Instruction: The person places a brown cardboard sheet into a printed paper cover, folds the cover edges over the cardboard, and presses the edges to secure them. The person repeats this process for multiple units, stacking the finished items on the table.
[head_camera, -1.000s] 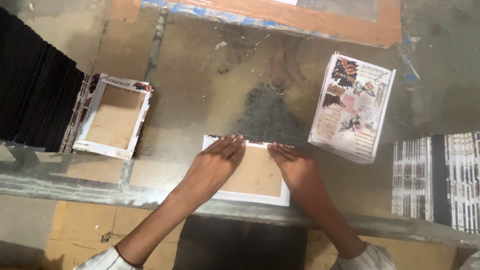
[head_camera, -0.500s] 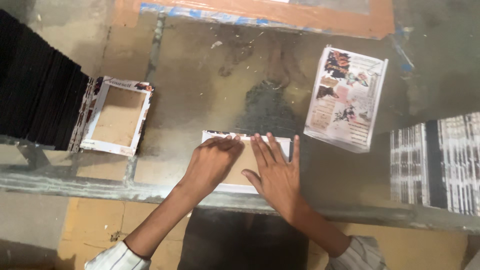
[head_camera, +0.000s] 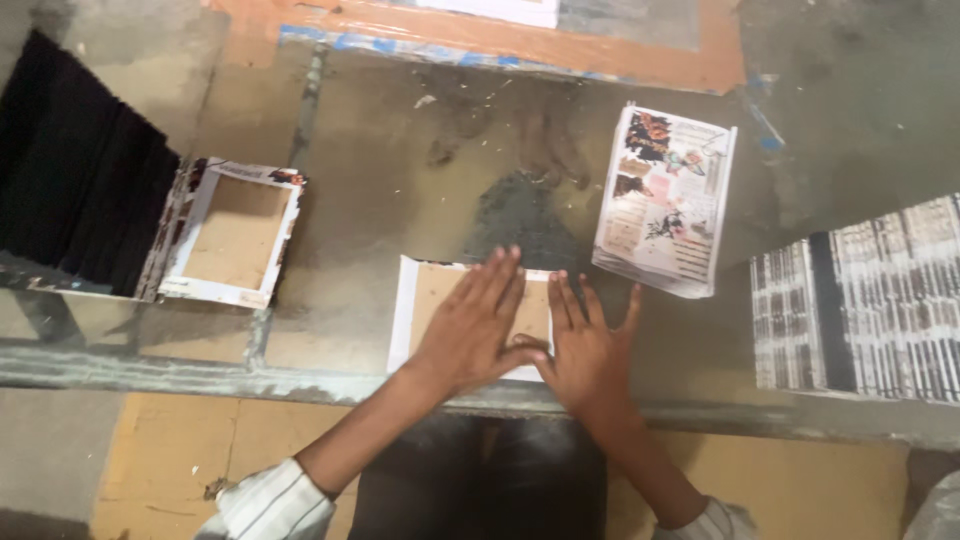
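A flat piece of brown board wrapped in white-edged paper (head_camera: 420, 300) lies on the glass table (head_camera: 400, 180) near its front edge. My left hand (head_camera: 470, 325) lies flat on the board's middle, fingers spread. My right hand (head_camera: 590, 345) lies flat beside it over the board's right end, fingers apart, thumb touching my left hand. Neither hand grips anything.
A finished board with a printed border (head_camera: 232, 232) tops a pile at the left, beside a row of black sheets (head_camera: 70, 190). A stack of printed colour sheets (head_camera: 665, 200) lies at the right. Striped printed stacks (head_camera: 860, 300) sit far right. An orange board (head_camera: 520, 35) lies at the back.
Both hands have slid rightwards over the board, from pressing its top edge to lying flat on it. The camera view has shifted a little.
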